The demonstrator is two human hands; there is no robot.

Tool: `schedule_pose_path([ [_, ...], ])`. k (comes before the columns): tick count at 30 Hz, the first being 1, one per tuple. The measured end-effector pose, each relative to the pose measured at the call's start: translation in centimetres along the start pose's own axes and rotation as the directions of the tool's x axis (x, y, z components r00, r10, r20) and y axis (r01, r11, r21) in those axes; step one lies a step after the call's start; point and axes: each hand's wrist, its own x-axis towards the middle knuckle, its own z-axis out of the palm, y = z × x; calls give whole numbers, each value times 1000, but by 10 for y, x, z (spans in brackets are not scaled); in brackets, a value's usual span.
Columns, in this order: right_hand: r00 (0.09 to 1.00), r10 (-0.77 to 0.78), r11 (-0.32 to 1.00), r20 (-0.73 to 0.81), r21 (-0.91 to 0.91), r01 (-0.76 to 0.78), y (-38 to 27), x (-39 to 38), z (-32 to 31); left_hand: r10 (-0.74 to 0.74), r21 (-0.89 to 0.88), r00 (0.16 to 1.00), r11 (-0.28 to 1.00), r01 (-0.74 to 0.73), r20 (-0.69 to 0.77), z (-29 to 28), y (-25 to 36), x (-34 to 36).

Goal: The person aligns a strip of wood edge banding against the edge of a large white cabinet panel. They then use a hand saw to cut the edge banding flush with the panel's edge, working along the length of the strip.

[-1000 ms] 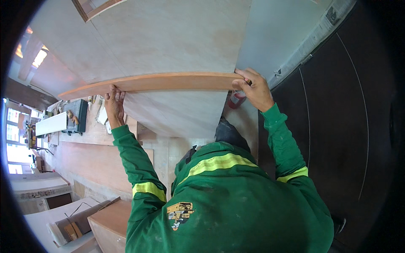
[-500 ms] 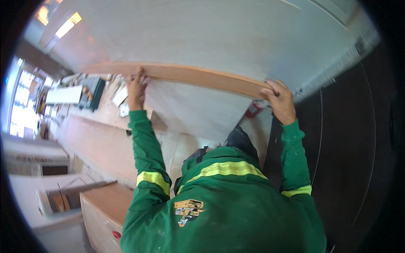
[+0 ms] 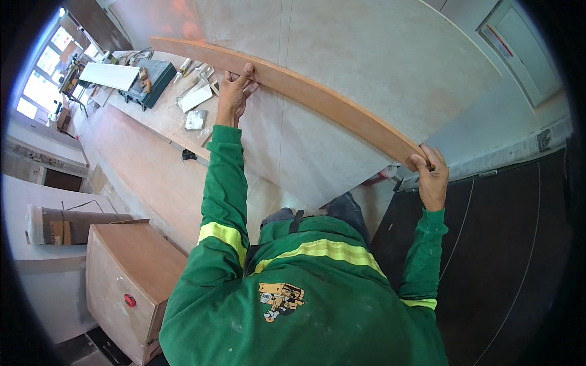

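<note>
A long, thin wooden strip (image 3: 332, 110) lies slantwise across a large pale panel (image 3: 390, 55), running from far left to near right. My left hand (image 3: 237, 93) grips the strip left of its middle, thumb along the edge and fingers partly behind it. At the near right end my right hand (image 3: 433, 177) pinches the strip between thumb and fingers. Thin dark lines run down the panel on both sides of the strip. Whether the strip presses on the panel, I cannot tell.
On the left, a workbench (image 3: 162, 104) bears a dark green case (image 3: 152, 79), a white board (image 3: 110, 76) and loose scraps. A wooden cabinet (image 3: 128, 274) stands at lower left. Black panels (image 3: 488, 244) fill the right side. A white door (image 3: 519, 49) is at upper right.
The strip now slants more steeply in view, its right end lower. Both hands still grip it. The view has shifted, showing more of the bench and the panel's right edge.
</note>
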Motion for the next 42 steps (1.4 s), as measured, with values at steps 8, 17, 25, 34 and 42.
schedule_pose_path([
  [8,1000,-21,999,12,-42,21,1,1,-2,3,-5,1000,1000,-3,10,-3,-6,3],
  [17,1000,-5,998,27,-58,7,-1,0,-1,13,8,1000,1000,-13,11,-3,-6,4],
  [25,1000,-19,996,20,-88,21,2,1,-2,18,6,1000,1000,-18,0,-4,-10,5],
  [34,1000,-25,997,19,-76,26,5,2,-2,15,2,1000,1000,-15,8,-7,-12,10],
  [42,999,23,998,24,-65,-21,1,2,-3,14,-6,1000,1000,-14,2,-4,-10,6],
])
